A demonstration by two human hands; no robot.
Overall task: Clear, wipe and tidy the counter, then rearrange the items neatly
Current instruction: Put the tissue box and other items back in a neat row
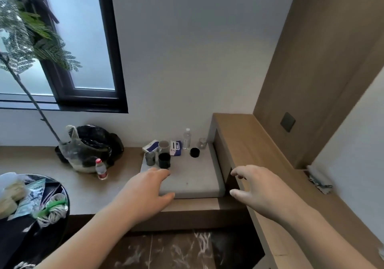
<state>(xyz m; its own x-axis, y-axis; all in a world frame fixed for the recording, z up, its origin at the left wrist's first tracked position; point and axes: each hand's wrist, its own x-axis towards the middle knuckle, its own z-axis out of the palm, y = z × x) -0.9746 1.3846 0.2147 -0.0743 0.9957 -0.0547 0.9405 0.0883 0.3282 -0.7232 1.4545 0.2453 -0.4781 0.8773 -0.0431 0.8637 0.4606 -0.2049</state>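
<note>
A grey stone slab [193,182] forms the counter in the corner. At its back stand a black cup [164,160], a grey metal cup [150,158], a beige cup [164,146], a blue-and-white packet [150,145], another packet [175,147], a clear water bottle [186,139], a black lid [195,152] and a small glass [202,143]. My left hand [145,191] reaches over the slab's front left part, fingers loosely bent, holding nothing, fingertips just short of the black cup. My right hand [255,187] hovers open beside the slab's right edge.
A wooden ledge [247,139] rises along the right, with a crumpled cloth [318,180] further along. On the low shelf at left stand a red-capped bottle [101,169], a bagged plant pot [83,152] and a black bag. A round black table [31,202] with clutter is at lower left.
</note>
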